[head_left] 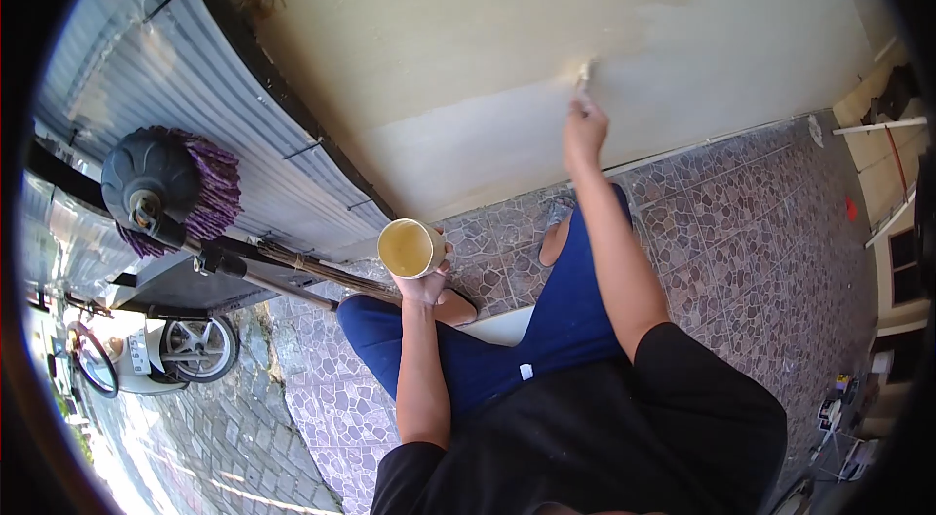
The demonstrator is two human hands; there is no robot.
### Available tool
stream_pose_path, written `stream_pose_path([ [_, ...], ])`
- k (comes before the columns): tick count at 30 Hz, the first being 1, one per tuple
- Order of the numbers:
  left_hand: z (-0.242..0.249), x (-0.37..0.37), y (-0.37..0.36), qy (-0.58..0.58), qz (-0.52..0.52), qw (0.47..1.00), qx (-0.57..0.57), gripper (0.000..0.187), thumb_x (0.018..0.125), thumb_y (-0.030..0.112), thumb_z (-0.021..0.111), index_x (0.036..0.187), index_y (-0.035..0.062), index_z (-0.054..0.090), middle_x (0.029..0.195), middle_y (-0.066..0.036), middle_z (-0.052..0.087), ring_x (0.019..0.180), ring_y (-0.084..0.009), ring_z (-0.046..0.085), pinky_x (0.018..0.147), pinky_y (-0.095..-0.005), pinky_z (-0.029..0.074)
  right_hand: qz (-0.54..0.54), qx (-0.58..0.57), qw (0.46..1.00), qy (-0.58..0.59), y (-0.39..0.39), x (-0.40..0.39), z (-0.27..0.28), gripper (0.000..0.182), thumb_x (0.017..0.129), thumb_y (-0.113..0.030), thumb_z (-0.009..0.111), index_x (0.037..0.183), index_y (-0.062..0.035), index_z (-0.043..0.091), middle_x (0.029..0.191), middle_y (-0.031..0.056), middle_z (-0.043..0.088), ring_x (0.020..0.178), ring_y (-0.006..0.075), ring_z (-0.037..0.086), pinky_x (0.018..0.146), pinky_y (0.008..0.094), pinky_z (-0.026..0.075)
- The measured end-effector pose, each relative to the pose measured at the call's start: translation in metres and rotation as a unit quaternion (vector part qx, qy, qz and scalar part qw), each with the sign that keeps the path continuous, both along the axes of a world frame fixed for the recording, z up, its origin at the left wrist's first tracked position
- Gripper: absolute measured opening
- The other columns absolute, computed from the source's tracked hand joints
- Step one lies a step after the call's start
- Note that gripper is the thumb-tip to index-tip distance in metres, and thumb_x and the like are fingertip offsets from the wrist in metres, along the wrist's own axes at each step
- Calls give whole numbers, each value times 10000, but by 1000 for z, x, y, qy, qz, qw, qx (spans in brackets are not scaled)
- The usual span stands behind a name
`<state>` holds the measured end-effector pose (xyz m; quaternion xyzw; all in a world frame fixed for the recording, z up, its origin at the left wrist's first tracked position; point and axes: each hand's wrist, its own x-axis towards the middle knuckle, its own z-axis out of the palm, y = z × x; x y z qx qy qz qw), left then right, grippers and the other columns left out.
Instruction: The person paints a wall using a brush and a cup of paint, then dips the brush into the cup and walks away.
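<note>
My left hand [431, 281] is wrapped round a pale cup [410, 249] with yellowish liquid in it, held above my knees. My right hand [585, 133] grips a small paintbrush [585, 76], its bristles against the wall [507, 37]. The upper part of the wall is cream-yellow. Below it runs a paler, whitish band, and the brush is near the border between the two. Part of the brush handle is hidden in my fingers.
A mop with a purple head [210, 185] and a stick broom [317, 266] lean by the corrugated sheet [263, 115] at the left. A motorbike [161, 354] stands beyond. Patterned tiles [721, 222] cover the floor. Several items lie at the far right.
</note>
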<state>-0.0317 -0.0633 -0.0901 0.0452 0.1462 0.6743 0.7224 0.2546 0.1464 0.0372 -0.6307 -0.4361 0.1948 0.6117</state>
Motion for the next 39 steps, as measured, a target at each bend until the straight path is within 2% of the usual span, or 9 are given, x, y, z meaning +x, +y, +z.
stream_pose_path([
  [3,1,12,2,-10,-16,1000,-15,596,975,608,490,1298,118,600,1204,-218,638,910,-399,670,517,-339,573,101,-28,994,5,-36,-80,-4,415,970,-111,609,1354,46,624,955,251,732,882,296,706,838,405,532],
  [5,4,23,11,-17,-31,999,-27,599,973,606,501,1299,113,597,1208,-214,637,914,-398,667,524,-339,575,216,-79,972,44,-61,-94,-2,416,997,-106,621,1388,33,610,912,31,690,732,75,516,680,291,464],
  [8,12,41,17,-10,-51,999,-16,599,967,595,520,1302,103,592,1216,-205,636,921,-398,664,533,-337,572,297,-167,936,90,-84,-51,36,405,1006,-133,637,1375,34,622,970,25,698,765,60,524,712,267,471],
  [11,19,60,22,-9,-73,996,-43,584,966,580,524,1290,100,597,1193,-196,649,903,-396,673,525,-327,561,159,-60,969,181,-48,33,33,374,1025,-162,625,1354,17,643,839,-28,625,669,51,492,591,228,400],
  [20,23,122,42,37,-136,988,-59,641,955,647,446,1267,111,605,1165,-214,660,861,-390,679,504,-338,564,-79,31,992,89,59,82,73,322,980,-111,500,1150,110,660,911,302,700,886,413,697,820,455,533],
  [25,36,160,52,13,-169,982,-83,673,955,661,439,1279,92,597,1159,-216,658,864,-393,671,509,-342,559,25,12,996,86,-15,5,67,368,1026,-131,526,1320,62,636,910,170,723,828,215,667,767,363,517],
  [29,48,174,61,-13,-200,978,-56,661,954,645,462,1289,90,589,1157,-217,658,871,-398,676,517,-345,560,139,-69,959,237,-34,86,82,321,1047,-152,541,1289,21,661,702,-30,486,515,65,423,439,276,340],
  [36,75,173,70,-31,-208,977,-46,645,958,646,474,1278,100,602,1179,-219,651,894,-410,678,527,-338,582,-59,23,995,80,44,83,87,302,1009,-133,554,1167,92,679,818,160,710,649,194,619,593,355,488],
  [39,87,168,71,-14,-191,979,-68,635,967,636,467,1269,96,606,1169,-221,654,877,-411,678,523,-339,585,81,-28,992,94,-8,5,100,335,1009,-132,563,1250,77,665,916,215,742,709,176,637,664,349,505],
])
